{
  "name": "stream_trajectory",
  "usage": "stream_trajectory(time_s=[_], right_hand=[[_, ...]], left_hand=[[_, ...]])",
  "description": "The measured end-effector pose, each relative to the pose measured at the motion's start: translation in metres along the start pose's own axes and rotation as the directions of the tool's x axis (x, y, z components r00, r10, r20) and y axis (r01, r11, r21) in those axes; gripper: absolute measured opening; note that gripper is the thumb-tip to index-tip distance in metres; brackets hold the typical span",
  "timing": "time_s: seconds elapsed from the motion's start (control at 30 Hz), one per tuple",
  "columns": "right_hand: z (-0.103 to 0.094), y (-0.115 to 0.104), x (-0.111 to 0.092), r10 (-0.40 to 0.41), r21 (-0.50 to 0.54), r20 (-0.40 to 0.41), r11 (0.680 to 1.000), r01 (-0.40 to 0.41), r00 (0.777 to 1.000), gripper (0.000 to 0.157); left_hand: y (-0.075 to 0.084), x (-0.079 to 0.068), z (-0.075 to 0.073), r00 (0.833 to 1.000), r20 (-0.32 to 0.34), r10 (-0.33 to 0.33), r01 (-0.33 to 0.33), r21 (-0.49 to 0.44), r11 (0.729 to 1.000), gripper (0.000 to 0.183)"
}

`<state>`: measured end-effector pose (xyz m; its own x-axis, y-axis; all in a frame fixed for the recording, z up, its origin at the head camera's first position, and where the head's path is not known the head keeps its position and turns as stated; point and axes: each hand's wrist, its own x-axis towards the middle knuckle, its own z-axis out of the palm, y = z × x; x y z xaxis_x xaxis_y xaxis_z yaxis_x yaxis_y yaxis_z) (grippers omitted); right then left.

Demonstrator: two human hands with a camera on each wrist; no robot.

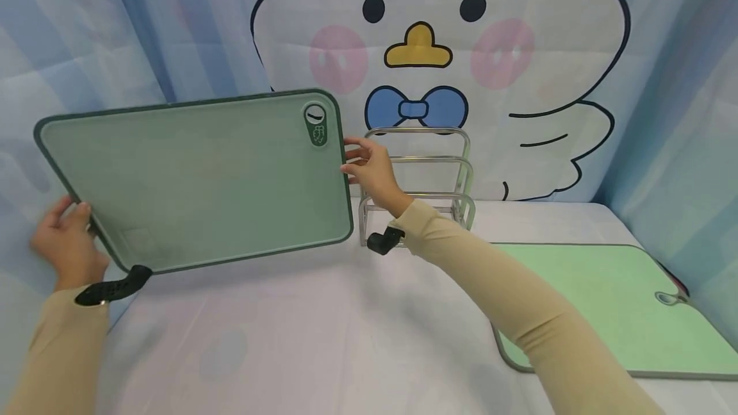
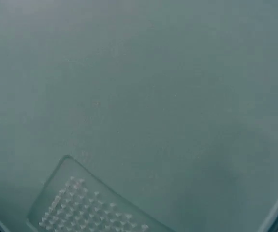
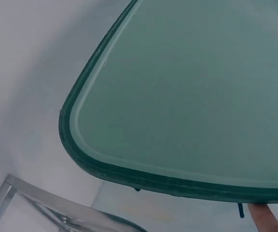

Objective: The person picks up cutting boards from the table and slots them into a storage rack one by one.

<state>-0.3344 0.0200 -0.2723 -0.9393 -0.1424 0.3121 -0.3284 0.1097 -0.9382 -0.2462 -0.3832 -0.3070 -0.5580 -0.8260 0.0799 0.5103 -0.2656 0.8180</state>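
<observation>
A large grey-green cutting board (image 1: 196,178) is held up on edge above the far left of the table (image 1: 323,332), tilted, with its hanging slot at the upper right corner. The left hand (image 1: 68,242) grips the board's lower left edge with fingers curled round it, while the right hand (image 1: 371,168) holds the right edge, fingers bent against the rim. Just behind the right hand stands a metal wire rack (image 1: 438,178), and a lighter green cutting board (image 1: 611,300) lies flat at the near right.
</observation>
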Motion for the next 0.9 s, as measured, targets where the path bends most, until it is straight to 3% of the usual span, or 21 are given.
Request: stream_trajectory(time_s=[0.2,0.33,0.6,0.9], right_hand=[[0.004,-0.002,0.018,-0.058,-0.03,0.024,0.998,0.059,0.998,0.043],[0.004,-0.003,0.03,-0.05,-0.056,0.037,0.997,0.052,0.998,0.037],[-0.003,-0.002,0.048,-0.01,-0.09,0.055,0.996,0.015,0.998,0.032],[-0.023,0.002,0.061,-0.003,-0.137,0.047,0.991,0.01,0.999,0.03]], left_hand=[[0.0,0.009,0.005,0.998,0.018,0.055,-0.052,-0.129,0.99,0.021],[0.0,0.016,0.01,0.996,0.024,0.081,-0.078,-0.127,0.989,0.019],[0.002,0.023,0.02,0.997,0.08,0.01,-0.003,-0.088,0.996,0.02],[-0.004,0.031,0.032,0.974,0.217,-0.07,0.08,-0.036,0.996,0.024]])
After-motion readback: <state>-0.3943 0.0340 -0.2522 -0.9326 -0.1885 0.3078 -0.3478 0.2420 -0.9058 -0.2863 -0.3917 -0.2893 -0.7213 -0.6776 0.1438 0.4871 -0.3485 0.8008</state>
